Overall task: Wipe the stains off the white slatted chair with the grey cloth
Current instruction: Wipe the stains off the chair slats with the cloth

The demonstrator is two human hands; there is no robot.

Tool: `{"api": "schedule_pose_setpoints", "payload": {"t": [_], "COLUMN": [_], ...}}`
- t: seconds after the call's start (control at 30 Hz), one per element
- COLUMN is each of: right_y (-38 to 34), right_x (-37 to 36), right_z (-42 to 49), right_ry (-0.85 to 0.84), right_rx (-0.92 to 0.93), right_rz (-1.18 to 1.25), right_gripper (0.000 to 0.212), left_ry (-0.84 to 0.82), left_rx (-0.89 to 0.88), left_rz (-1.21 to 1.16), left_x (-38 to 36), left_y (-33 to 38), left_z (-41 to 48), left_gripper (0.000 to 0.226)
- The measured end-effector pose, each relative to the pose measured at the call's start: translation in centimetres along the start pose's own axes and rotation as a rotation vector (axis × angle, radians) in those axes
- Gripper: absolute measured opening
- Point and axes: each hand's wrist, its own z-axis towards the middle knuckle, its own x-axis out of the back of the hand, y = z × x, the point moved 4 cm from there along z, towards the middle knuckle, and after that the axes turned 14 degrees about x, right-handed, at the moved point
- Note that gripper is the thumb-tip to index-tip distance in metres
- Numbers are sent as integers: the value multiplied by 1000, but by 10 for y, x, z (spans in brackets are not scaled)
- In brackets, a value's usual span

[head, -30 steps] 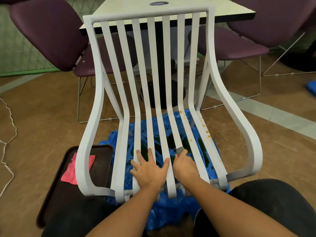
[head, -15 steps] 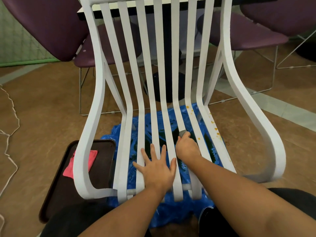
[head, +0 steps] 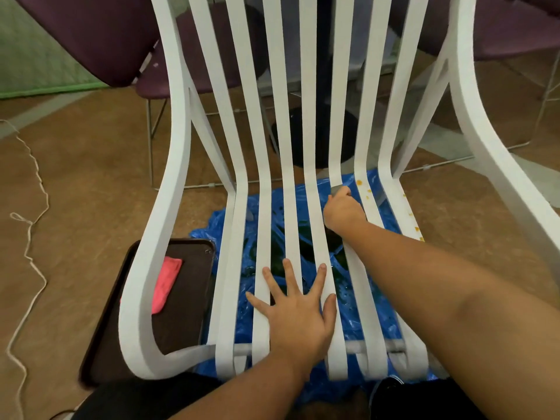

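Right now the right hand (head: 344, 212) is balled around the grey cloth (head: 335, 190), of which only a small grey corner pokes out past the knuckles, and it presses on one slat of the white slatted chair (head: 291, 165) near where the seat bends up into the back. The left hand (head: 298, 316) lies open and flat, fingers spread, on the slats toward the seat's front edge, gripping nothing; it looks to be steadying the chair.

What matters for the next stroke is sideways. The orange stains (head: 363, 189) sit on the slat just beside the cloth, toward the seat's right side, and more specks (head: 416, 228) dot the outermost slat near the right edge. Each slat runs long from front to back, so the stains string out along that line. The cloth hand is far nearer to them than the flat hand, and I would guess it needs only hop one slat over and rub lengthwise. The slat under the cloth itself shows no marks that I can make out.
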Motion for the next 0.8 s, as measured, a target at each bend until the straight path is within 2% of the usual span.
{"api": "schedule_pose_setpoints", "payload": {"t": [0.17,0.4,0.57,0.8], "right_y": [-9,-8,2,11], "right_x": [5,9,-2,0], "right_z": [28,18,-24,-124], "right_ry": [-72,-94,-39,-103], "right_rx": [4,-16,-1,82], "right_rz": [24,24,36,-57], "right_gripper": [54,56,49,41], "left_ry": [-8,-21,-68,-101], "left_rx": [16,20,37,31], "left_rz": [6,-1,16,15], "left_x": [0,0,4,8], "left_y": [-4,-1,-1,-1], "left_z": [1,0,-1,-2], "left_gripper": [57,57,58,57]}}
